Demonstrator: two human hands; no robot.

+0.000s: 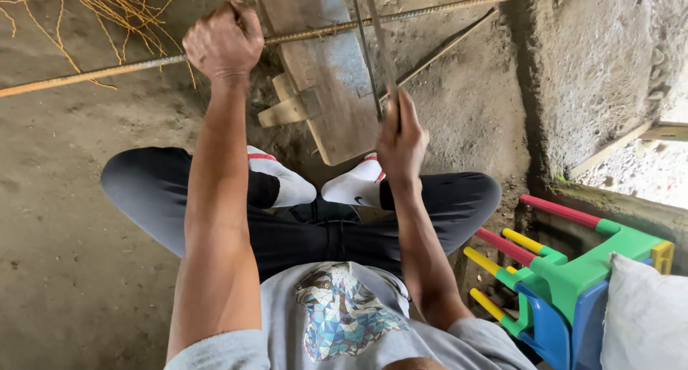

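My left hand (223,41) clamped the rebar (107,70) while my right hand (401,142) gripped the hacksaw (376,51), mid-cut; steady strokes seemed needed next

The floor (79,269) is bare packed earth or rough concrete, grey-brown and dusty. Near its upper left corner lies a tangle of thin orange-yellow wire (100,8). Along the right side rises a rough concrete wall (595,69), pitted and crumbly, with a timber strip (616,144) at its foot. Daylight falls bright on the ground (645,169) beyond it. At the lower right lies a tipped plastic chair (573,277) in green, blue, red and yellow, beside a white sack (645,320).
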